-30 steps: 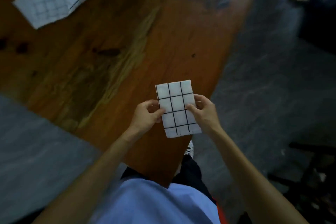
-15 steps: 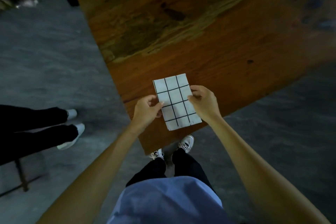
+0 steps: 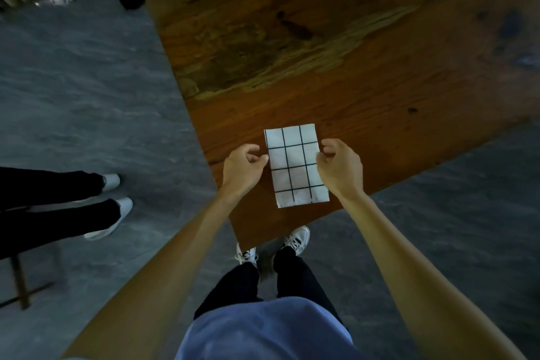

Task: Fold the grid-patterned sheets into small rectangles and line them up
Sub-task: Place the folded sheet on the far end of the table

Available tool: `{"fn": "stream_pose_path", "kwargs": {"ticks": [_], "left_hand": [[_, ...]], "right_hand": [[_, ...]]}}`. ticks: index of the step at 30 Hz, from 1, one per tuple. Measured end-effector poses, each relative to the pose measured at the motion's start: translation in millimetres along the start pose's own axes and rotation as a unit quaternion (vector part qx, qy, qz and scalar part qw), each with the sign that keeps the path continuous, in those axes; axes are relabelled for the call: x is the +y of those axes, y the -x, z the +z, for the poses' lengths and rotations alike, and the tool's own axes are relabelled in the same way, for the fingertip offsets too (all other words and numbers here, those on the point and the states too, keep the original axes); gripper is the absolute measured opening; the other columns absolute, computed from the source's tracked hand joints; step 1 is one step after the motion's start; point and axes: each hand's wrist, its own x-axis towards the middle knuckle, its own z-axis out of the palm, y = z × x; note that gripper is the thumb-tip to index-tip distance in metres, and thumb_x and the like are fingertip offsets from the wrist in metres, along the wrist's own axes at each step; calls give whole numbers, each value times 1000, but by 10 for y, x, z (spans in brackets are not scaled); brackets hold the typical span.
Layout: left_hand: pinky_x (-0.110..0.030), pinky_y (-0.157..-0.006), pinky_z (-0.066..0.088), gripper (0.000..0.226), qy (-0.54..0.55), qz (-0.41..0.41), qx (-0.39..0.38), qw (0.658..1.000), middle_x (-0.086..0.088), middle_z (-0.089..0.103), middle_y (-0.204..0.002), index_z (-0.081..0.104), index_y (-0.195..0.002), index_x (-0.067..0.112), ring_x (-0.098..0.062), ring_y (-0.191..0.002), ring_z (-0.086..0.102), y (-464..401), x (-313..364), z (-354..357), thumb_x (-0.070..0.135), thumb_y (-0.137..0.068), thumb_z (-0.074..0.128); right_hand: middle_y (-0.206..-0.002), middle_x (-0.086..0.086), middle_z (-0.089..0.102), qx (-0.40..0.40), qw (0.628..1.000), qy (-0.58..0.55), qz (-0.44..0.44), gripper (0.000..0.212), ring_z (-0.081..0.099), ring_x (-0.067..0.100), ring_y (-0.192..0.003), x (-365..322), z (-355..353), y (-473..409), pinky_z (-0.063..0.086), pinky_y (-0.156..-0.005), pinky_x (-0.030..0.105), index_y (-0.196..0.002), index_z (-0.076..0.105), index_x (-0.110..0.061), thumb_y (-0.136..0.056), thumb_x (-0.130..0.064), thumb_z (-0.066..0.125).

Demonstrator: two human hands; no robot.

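From our head camera we see the folded sheet (image 3: pixel 295 165), a small rectangle of black grid squares, lying near the corner of the wooden desk (image 3: pixel 365 73), its long side pointing away from us. Half a second ago both hands pinched its side edges; now the left hand (image 3: pixel 244 168) sits just beside the left edge and the right hand (image 3: pixel 340 165) at the right edge, both with fingers loosely curled. We cannot tell for sure whether either hand is touching the edge or has just let go, but neither seems to grip it. We judge that the folding of this piece is done and it is being set down. No other folded pieces show here, so this looks like a starting place for the line. Below the desk corner our own shoes (image 3: pixel 298 238) stand on the grey floor, and another person's legs (image 3: pixel 58 202) are at the left.
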Motion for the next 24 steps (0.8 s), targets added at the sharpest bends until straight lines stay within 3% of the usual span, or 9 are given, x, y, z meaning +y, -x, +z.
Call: {"fn": "stream_pose_path", "kwargs": {"ticks": [4, 8, 14, 17, 24], "left_hand": [[-14, -71, 45, 33, -49, 59, 23, 997, 5, 64, -109, 59, -122, 20, -5, -93, 59, -27, 192, -449, 36, -94, 56], [-22, -84, 47, 37, -61, 137, 44, 988, -1, 64, -121, 59, -126, 19, -11, -105, 60, -142, 437, -1144, 38, -96, 52], [-32, -94, 44, 40, -156, 285, 77, 943, -7, 63, -123, 61, -124, 13, -22, -112, 58, -460, 488, -2494, 40, -97, 48], [-27, -89, 41, 35, -182, 310, 103, 927, -7, 62, -122, 62, -120, 12, -22, -110, 58, -646, 478, -3241, 35, -98, 47], [-37, -97, 43, 47, -239, 359, 144, 891, -9, 59, -129, 56, -130, 14, -26, -117, 54, -1022, 656, -4624, 46, -97, 43]], "right_hand": [[-126, -3, 61, -13, 998, -21, -57, 35, 58, 12, -112, -476, 10, 20, 50, -96, 34, -132, 54, -19, -97, -27, 55], [-121, -6, 62, 5, 992, -37, -118, 32, 56, 3, -104, -1229, 35, 29, 46, -91, 23, -129, 56, -22, -99, -32, 51], [-120, -6, 60, 68, 975, -27, -210, 30, 57, 6, -105, -2688, 276, 59, 47, -89, 22, -125, 59, -22, -100, -35, 49], [-124, -5, 59, 99, 967, -6, -237, 31, 55, 7, -109, -3428, 491, 73, 45, -90, 22, -127, 58, -21, -102, -32, 43], [-136, -4, 54, 132, 946, 69, -289, 37, 52, 12, -121, -4687, 626, -94, 37, -96, 22, -133, 53, -22, -102, -37, 41]]}}
